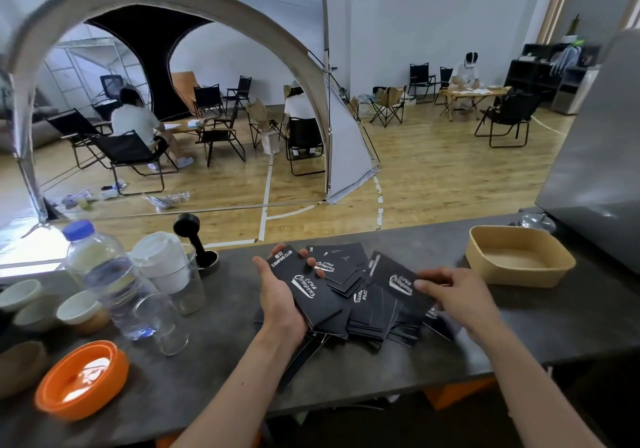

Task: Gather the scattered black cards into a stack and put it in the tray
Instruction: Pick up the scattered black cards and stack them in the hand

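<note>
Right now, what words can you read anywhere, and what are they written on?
"CAMPING CLUB": white print on the top black card held in the left hand.
A curly white logo on that same card, possibly "Camping": too stylised to read surely.
The same curly logo on loose cards in the pile: too small and upside down.
White logo on the card pinched by the right hand: blurred, unreadable.
Water bottle: no readable label.

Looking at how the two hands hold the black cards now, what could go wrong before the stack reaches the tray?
1. The left hand grips a small stack of black printed cards that looks fanned, so some may slide out.
2. The right hand pinches a single black card by its edge; it might slip.
3. Many loose black cards lie near the grey countertop's front edge; sweeping could push some off.
</note>
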